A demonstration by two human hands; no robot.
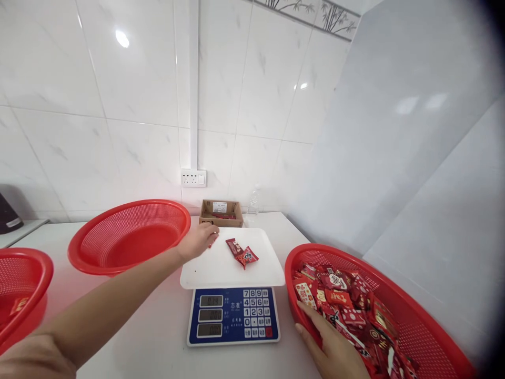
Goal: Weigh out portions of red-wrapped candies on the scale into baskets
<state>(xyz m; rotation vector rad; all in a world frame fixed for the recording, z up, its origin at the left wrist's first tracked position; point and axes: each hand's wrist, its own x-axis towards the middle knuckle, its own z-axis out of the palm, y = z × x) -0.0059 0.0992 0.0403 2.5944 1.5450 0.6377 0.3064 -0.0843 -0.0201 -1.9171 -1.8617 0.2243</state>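
Maroon packet (234, 246), long axis diagonal

Left hand (198, 241) far forward, fingers (211, 230) curled; right hand (335, 345) low.

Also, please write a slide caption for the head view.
Red packets on a white scale tray, left hand at its edge, right hand at a red basket of more packets.
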